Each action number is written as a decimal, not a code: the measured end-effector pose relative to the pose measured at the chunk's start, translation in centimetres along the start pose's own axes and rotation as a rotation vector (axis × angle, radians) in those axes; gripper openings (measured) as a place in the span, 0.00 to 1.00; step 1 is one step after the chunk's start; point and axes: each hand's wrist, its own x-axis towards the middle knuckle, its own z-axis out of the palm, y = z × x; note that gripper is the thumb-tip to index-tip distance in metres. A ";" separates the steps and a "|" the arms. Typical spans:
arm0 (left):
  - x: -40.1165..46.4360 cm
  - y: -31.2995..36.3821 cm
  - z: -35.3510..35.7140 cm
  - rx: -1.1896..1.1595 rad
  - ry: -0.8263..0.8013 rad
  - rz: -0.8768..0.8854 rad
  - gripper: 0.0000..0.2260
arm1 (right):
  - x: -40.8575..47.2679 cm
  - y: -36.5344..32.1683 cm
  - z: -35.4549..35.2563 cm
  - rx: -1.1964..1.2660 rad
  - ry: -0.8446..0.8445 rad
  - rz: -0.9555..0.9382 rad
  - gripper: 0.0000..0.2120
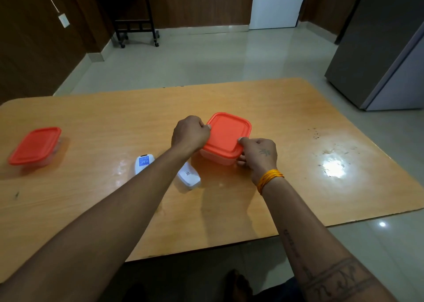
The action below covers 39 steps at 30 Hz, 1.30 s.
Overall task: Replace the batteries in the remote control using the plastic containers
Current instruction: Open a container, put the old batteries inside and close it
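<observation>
Two hands (226, 144) pinch square orange-lidded plastic container (226, 137) rim, lid on; white remote control (143, 163) near-left (battery swap seemingly pending).

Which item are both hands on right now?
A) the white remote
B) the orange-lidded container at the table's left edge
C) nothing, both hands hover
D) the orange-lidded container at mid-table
D: the left hand and right hand both grip the lid edges of the mid-table container; the remote and the left container lie untouched.
</observation>
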 end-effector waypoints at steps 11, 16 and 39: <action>-5.5 0.8 1.1 -0.341 0.173 -0.076 0.18 | -2.1 -0.7 0.7 -0.012 -0.177 0.041 0.29; -6.2 1.1 0.7 -0.435 0.063 -0.182 0.32 | -2.9 0.0 1.3 -0.046 -0.051 -0.063 0.39; -6.5 0.8 -2.4 -0.402 0.055 -0.148 0.31 | -2.3 0.3 0.9 -0.088 -0.283 -0.103 0.40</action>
